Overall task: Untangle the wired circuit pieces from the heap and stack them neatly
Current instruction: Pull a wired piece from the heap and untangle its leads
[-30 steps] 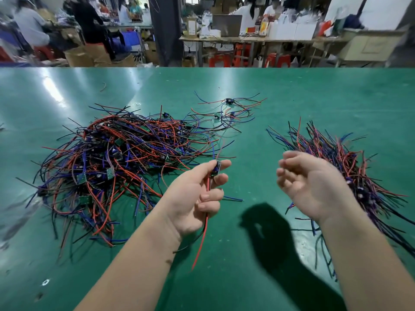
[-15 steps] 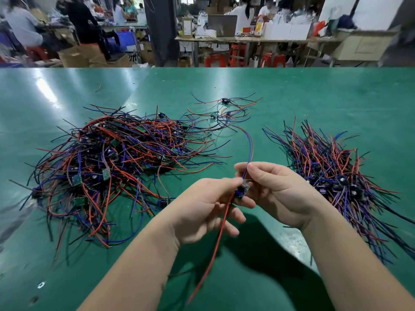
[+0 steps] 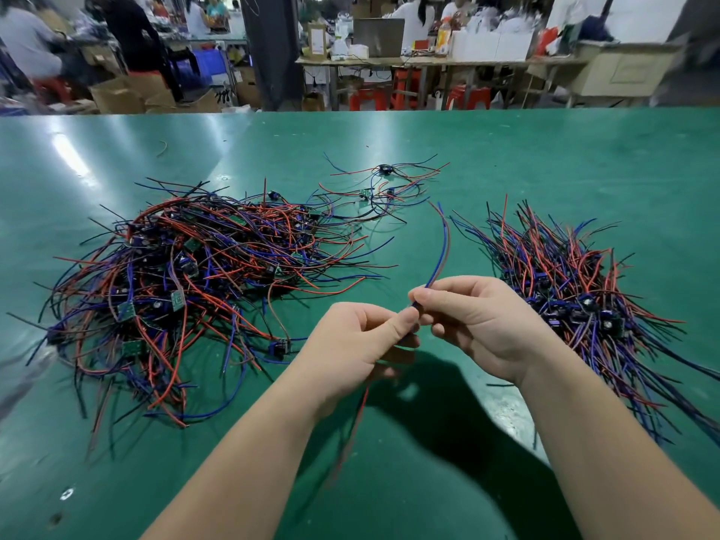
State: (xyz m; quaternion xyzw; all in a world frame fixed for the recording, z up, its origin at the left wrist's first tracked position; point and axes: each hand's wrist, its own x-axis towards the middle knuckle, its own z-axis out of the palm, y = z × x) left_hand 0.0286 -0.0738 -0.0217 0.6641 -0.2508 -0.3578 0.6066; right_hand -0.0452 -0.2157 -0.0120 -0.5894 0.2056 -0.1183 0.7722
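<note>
Pinching one wired circuit piece (image 3: 415, 305) between them, the left hand (image 3: 350, 346) and the right hand (image 3: 481, 323) met above the green table (image 3: 545, 150). The thumb and forefinger of each were curled onto the same small dark part, and the fingers hid most of it.

Below the grip, toward the person, a red wire (image 3: 361, 403) hung from under the left hand and blurred lower down. It passed over the hands' dark shadow (image 3: 440, 430) on the table. Above the grip, a pair of wires (image 3: 442, 247), one blue and one dull red, rose together in a curve away from the person, their tips free in the air.

Left of the grip lay the heap (image 3: 187, 274), a broad tangle of red, blue and black wires with small green boards showing among them. One loose board (image 3: 279, 346) sat at its near edge, close to the left hand. Right of the grip, near the right hand, lay the stack (image 3: 565, 290). Its dark components were gathered in a band through the middle, with wires fanning out far and near.

Beyond the grip, a few scattered pieces (image 3: 380, 185) lay apart from both piles. Past the table's far edge stood a cluttered workbench (image 3: 428, 61), red stools (image 3: 405, 91) and blurred people.
</note>
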